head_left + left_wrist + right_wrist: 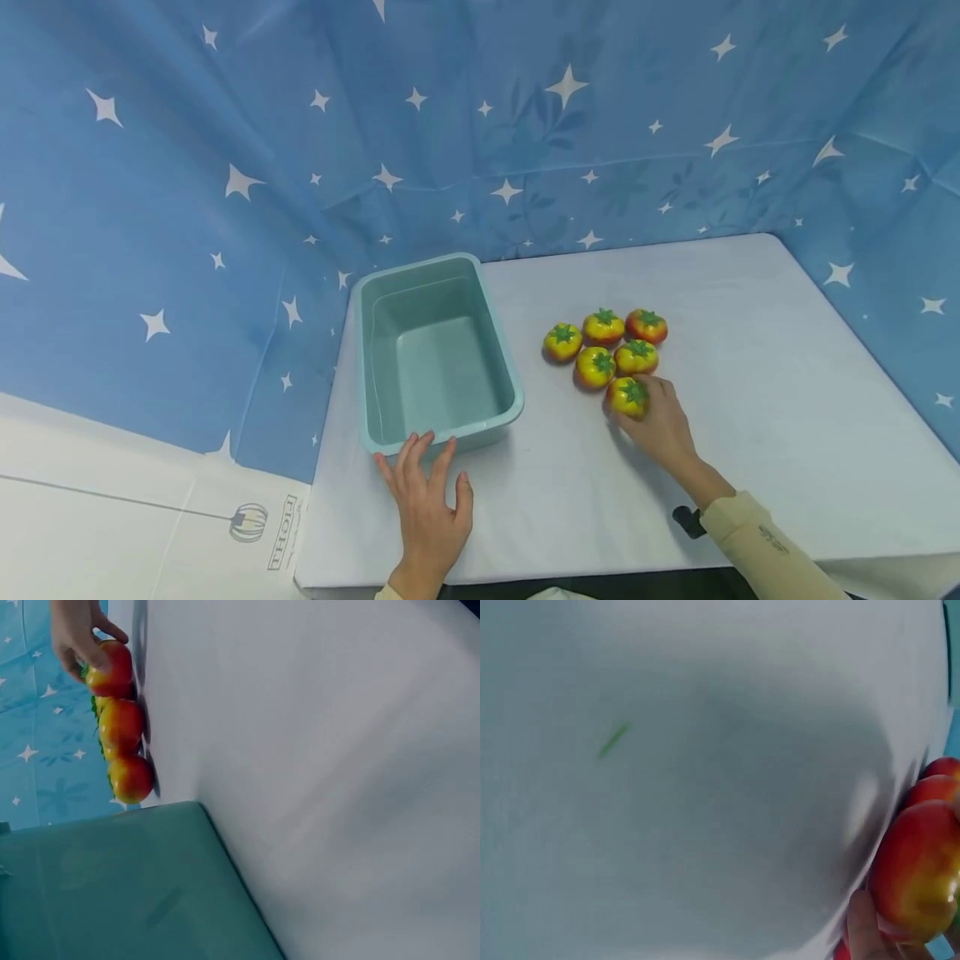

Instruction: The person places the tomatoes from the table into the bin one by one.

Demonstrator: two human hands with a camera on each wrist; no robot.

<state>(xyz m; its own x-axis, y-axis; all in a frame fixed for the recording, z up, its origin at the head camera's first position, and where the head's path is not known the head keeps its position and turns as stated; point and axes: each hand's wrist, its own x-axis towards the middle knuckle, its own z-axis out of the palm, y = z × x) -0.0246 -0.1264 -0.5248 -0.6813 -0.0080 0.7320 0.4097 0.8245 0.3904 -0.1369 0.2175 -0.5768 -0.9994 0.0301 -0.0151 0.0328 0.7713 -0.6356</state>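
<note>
My right hand [660, 425] grips the nearest tomato [627, 397], a glossy yellow-and-red one with a green leafy top, thumb and fingers on its sides. In the right wrist view this tomato [916, 870] shows large, with a finger beside it. Several similar tomatoes [596, 367] sit close together just behind it on the white table. My left hand [431, 517] has its fingers spread, the tips at the near rim of a pale teal basin [495, 423]. The basin's inside is bare. The left wrist view shows the basin's outer wall [135, 885], but not the left hand.
A white cloth covers the table [750, 400]. Blue star-printed curtain [525, 125] stands along the back and sides. A small black object [687, 522] lies near the right sleeve [765, 546]. The basin stands left of the tomatoes.
</note>
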